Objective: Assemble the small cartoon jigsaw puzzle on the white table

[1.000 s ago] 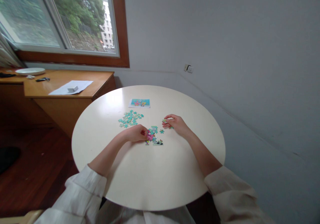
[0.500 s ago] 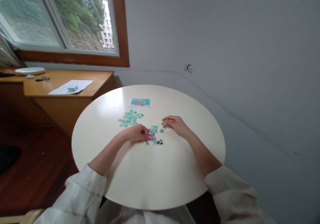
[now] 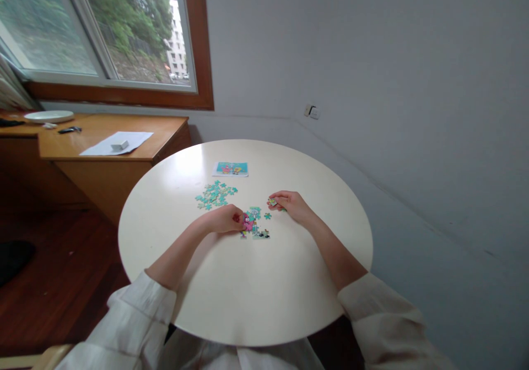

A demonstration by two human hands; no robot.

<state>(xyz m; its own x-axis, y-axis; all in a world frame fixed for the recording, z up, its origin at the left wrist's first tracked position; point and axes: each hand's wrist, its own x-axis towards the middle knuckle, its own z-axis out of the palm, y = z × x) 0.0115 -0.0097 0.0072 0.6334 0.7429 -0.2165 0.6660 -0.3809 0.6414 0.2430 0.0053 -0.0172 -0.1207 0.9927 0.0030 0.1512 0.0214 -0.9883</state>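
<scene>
My left hand point(image 3: 225, 219) is closed, its fingertips pinching at a pink puzzle piece point(image 3: 248, 224) on the left side of a partly joined jigsaw. Joined pieces with a pale green figure point(image 3: 255, 214) and a black-and-grey lower part point(image 3: 262, 234) lie beside it on the table. On the right, my right hand point(image 3: 292, 205) grips a small yellow-and-green puzzle piece point(image 3: 272, 201) between thumb and fingers. More coloured pieces show under that hand, partly hidden. A loose green piece point(image 3: 268, 216) lies between the two hands.
A heap of teal puzzle pieces point(image 3: 216, 194) lies beyond my left hand on the round white table point(image 3: 256, 293). Behind the heap is a picture card point(image 3: 231, 169). A wooden desk point(image 3: 111, 166) stands at the left, below the window.
My right hand has shifted slightly, and the yellow-and-green piece in its fingers now shows more clearly. My left hand stays at the pink piece.
</scene>
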